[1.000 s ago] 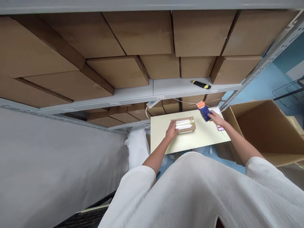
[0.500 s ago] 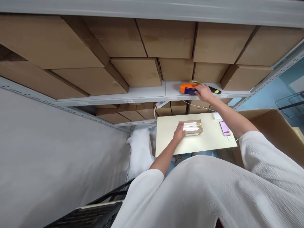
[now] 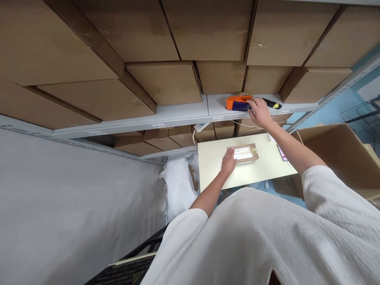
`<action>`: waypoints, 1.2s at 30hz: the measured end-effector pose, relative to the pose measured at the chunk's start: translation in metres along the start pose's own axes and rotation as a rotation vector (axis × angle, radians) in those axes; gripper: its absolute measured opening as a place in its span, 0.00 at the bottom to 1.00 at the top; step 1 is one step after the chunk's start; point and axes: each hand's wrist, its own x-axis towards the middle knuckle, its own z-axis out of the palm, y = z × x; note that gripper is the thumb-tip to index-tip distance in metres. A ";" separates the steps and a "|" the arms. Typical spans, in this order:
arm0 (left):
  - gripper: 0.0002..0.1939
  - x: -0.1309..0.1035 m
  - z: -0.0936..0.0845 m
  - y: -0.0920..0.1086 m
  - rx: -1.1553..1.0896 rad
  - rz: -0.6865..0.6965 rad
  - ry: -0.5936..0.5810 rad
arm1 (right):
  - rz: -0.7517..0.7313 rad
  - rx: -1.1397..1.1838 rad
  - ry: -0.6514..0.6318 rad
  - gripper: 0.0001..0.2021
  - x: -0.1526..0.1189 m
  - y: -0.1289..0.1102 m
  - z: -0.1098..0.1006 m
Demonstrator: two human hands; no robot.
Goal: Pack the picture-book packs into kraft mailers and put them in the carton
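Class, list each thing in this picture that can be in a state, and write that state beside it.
Tape dispenser: on the shelf, right hand at its end; grip unclear
Small box: on the table, shiny tape on top, left hand against it
Cutter: lying on the shelf, blade not visible
Phone: screen lit, partly hidden
Large carton: open
Shelf boxes: closed, stacked

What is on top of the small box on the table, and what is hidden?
On the small box: a bright white patch, shiny tape, and the left hand at its left end. The surface beneath the hand and the inside cannot be seen.
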 end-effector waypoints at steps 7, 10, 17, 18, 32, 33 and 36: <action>0.35 -0.003 -0.008 0.003 0.037 0.016 0.012 | 0.267 0.093 -0.230 0.27 -0.143 -0.002 0.017; 0.36 -0.001 -0.009 0.011 0.061 0.026 0.028 | 0.446 0.149 -0.400 0.24 -0.212 0.006 0.030; 0.38 0.017 0.011 0.048 0.077 0.109 -0.024 | 0.775 0.234 -0.531 0.21 -0.299 0.057 0.055; 0.37 0.023 0.017 0.055 0.077 0.115 -0.038 | 0.789 0.240 -0.534 0.20 -0.301 0.068 0.058; 0.25 0.104 0.119 0.171 -0.031 -0.025 0.005 | 0.652 0.371 -0.667 0.15 -0.232 0.219 0.135; 0.24 0.106 0.125 0.174 -0.035 -0.047 0.011 | 0.622 0.377 -0.672 0.15 -0.226 0.226 0.143; 0.23 0.106 0.141 0.181 -0.036 -0.097 0.015 | 0.559 0.398 -0.676 0.16 -0.210 0.239 0.170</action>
